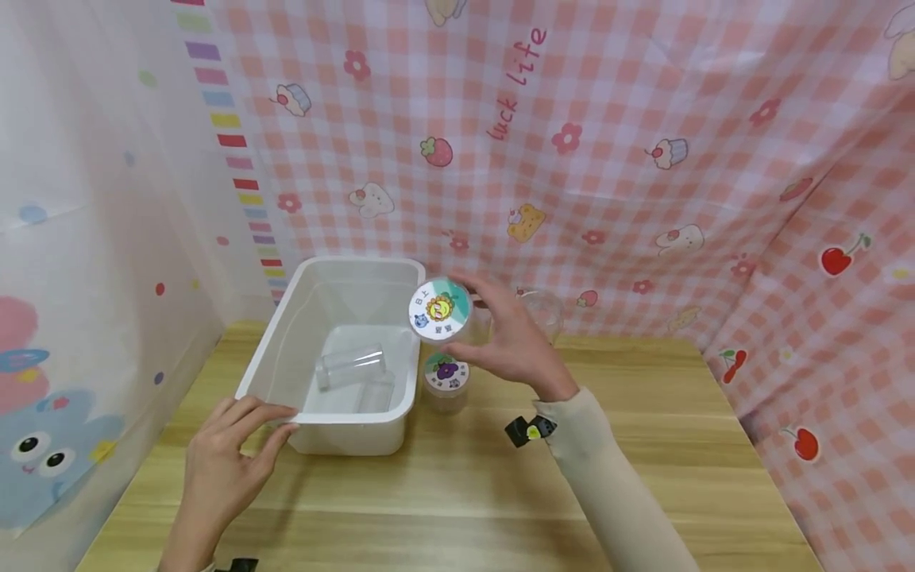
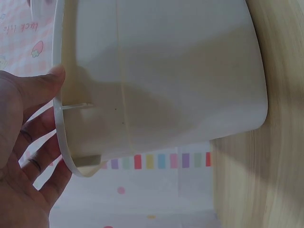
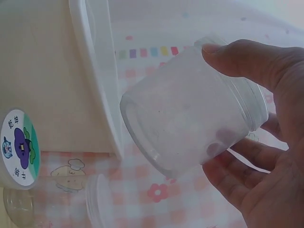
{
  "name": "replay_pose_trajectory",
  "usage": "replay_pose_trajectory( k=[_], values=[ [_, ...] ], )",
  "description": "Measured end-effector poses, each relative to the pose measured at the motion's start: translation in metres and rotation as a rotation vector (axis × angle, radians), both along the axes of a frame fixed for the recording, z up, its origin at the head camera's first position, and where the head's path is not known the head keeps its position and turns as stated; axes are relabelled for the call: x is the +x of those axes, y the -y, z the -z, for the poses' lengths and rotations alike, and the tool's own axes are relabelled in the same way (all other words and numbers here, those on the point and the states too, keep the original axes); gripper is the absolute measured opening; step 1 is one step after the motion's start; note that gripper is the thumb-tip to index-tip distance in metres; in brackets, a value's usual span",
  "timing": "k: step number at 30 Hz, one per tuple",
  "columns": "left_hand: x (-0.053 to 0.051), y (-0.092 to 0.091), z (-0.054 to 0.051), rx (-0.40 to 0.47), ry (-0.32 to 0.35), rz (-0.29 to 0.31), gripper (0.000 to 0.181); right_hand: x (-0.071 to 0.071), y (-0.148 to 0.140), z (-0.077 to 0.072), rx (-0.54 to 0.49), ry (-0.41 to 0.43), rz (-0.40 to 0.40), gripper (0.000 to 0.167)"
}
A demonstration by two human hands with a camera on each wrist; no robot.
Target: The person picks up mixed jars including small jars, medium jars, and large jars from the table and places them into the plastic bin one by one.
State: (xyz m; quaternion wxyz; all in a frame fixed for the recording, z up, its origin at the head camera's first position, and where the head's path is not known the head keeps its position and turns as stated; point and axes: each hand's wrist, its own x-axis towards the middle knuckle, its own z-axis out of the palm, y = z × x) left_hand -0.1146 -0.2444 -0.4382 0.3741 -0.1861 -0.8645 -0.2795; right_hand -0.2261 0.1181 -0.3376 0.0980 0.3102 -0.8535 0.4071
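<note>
My right hand (image 1: 511,334) grips a clear plastic jar (image 3: 185,104) near its lidded end, thumb on one side and fingers on the other. Its round lid (image 1: 439,310) carries a sun-face sticker, and the jar is raised off the table beside the right rim of a white plastic tub (image 1: 343,419). At the tub's near left corner, my left hand (image 1: 229,453) pinches the rim between thumb and fingers. Inside the tub lie a clear cylindrical container (image 1: 353,365) and a second clear container (image 1: 375,391). Below the held jar stands another jar (image 1: 446,380) with a purple-fruit sticker.
Behind the right hand, partly hidden, a clear container (image 1: 546,314) stands by the back cloth. A pink checked curtain (image 1: 600,159) closes off the back and right; a white patterned curtain (image 1: 93,199) hangs at left. The wooden table (image 1: 643,445) extends to the right.
</note>
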Motion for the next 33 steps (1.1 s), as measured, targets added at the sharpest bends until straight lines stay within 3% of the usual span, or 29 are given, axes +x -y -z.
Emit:
replay_pose_trajectory(
  k=[5, 12, 22, 33],
  values=[
    [0.002, 0.001, 0.001, -0.007, 0.039, -0.017, 0.022, -0.001, 0.007, -0.005, 0.068, -0.055, -0.006, 0.09],
    [0.001, -0.002, 0.0, -0.002, -0.017, 0.001, 0.023, -0.004, 0.019, -0.013, 0.121, -0.068, -0.035, 0.09],
    [0.001, 0.0, 0.001, -0.001, -0.013, 0.002, 0.022, -0.01, 0.037, -0.023, 0.21, -0.101, -0.1, 0.088],
    [0.002, 0.0, -0.001, -0.008, 0.047, -0.022, 0.021, -0.015, 0.057, -0.024, 0.289, -0.091, -0.16, 0.086]
  ],
)
